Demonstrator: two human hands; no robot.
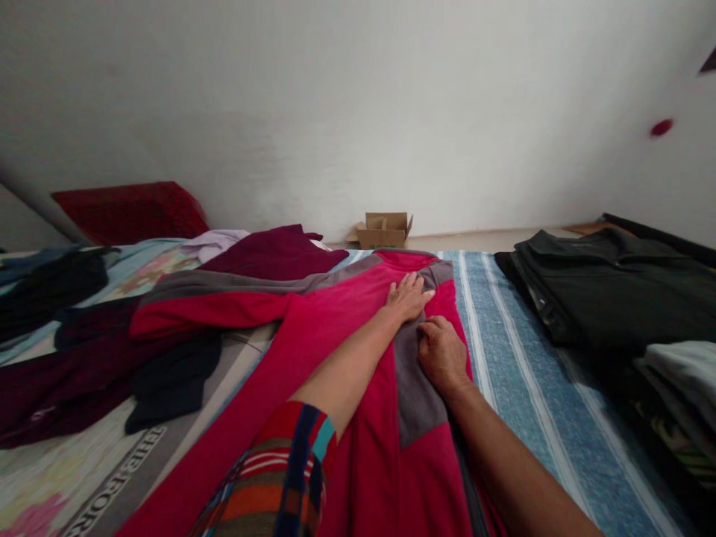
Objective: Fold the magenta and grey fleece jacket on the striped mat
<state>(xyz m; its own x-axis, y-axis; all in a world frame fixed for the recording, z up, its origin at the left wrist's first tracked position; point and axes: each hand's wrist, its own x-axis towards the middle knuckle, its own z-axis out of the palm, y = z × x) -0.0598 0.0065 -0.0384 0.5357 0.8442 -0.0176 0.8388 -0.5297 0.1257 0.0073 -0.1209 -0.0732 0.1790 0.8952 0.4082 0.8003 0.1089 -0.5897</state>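
Note:
A pink and grey jacket lies spread on the bed, its collar towards the wall and one sleeve stretched out to the left. The sleeve on the right is folded in over the body, its grey panel facing up. My left hand rests flat on the jacket just below the collar, fingers spread. Close beside it, my right hand is curled closed at the jacket's right edge, pinching the grey cloth; its fingertips are partly hidden.
Blue striped bedding lies under the jacket. Folded dark clothes are stacked on the right, with folded light cloth nearer. Loose maroon garments and dark ones lie left. An open cardboard box stands by the wall.

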